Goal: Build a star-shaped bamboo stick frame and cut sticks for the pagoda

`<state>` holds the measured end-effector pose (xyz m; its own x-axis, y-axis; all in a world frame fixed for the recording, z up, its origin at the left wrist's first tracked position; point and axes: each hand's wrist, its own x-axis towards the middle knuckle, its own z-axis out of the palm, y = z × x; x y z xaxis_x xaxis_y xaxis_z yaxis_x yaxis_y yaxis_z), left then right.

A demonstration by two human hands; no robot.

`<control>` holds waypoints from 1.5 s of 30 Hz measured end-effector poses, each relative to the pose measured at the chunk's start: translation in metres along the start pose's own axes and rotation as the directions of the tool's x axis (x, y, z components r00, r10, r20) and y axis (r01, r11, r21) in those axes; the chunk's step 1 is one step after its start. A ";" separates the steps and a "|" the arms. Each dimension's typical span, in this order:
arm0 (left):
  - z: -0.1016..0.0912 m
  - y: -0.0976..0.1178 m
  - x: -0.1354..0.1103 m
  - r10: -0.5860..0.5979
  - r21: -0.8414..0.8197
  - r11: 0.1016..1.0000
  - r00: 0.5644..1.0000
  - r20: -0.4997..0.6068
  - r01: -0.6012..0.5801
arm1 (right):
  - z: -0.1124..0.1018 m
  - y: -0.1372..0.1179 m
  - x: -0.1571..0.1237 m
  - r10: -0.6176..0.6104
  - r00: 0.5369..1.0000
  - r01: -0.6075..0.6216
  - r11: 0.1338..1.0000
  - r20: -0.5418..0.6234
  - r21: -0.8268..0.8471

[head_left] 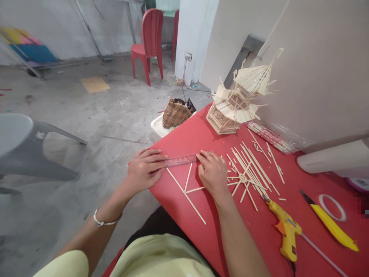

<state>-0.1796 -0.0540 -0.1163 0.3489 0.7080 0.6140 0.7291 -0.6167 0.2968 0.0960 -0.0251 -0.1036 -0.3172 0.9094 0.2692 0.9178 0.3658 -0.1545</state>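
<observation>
A clear plastic ruler (pixel 182 160) lies across the red table near its left edge. My left hand (pixel 146 167) holds the ruler's left end, fingers laid over it and thumb below. At the other end, my right hand (pixel 212 169) pinches the ruler with bent fingers. Just below the ruler are thin wooden sticks (pixel 186 193), joined or touching at one point, with one long stick and two shorter ones branching off. Part of the right branch passes under my right hand. Right of that hand lies a spoked wheel of sticks (pixel 242 178).
Loose sticks (pixel 253 169) lie beyond the wheel. A stick-built pagoda model (pixel 236 100) stands at the back corner. A yellow glue gun (pixel 285 227), a yellow cutter knife (pixel 331 223), a tape ring (pixel 332 207) and a paper roll (pixel 331 157) occupy the right side.
</observation>
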 end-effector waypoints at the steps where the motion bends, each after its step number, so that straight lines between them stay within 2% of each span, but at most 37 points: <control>1: 0.000 0.000 0.000 -0.001 -0.001 1.000 1.000 0.001 0.001 | 0.000 0.000 0.000 0.000 1.000 0.000 1.000 -0.002 0.000; 12: -0.001 0.001 0.001 -0.047 -0.016 0.999 0.998 0.038 0.047 | 0.001 0.000 -0.001 0.001 1.000 -0.001 1.000 -0.020 0.007; 20: -0.002 0.001 0.001 -0.001 -0.006 1.000 0.999 0.038 0.001 | 0.003 0.001 -0.002 0.000 0.999 0.000 1.000 -0.033 0.004; 35: -0.001 0.001 0.001 -0.059 -0.028 0.998 0.995 0.079 0.062 | 0.005 0.001 -0.003 0.005 0.998 -0.005 1.000 -0.055 0.009; 45: -0.004 0.002 0.002 -0.017 0.005 1.000 0.996 0.084 0.017 | 0.003 0.000 -0.004 0.013 0.998 -0.013 1.000 -0.055 0.004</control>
<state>-0.1793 -0.0550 -0.1116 0.3843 0.7449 0.5453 0.7379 -0.6029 0.3035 0.0968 -0.0275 -0.1077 -0.2919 0.9018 0.3188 0.9207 0.3552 -0.1617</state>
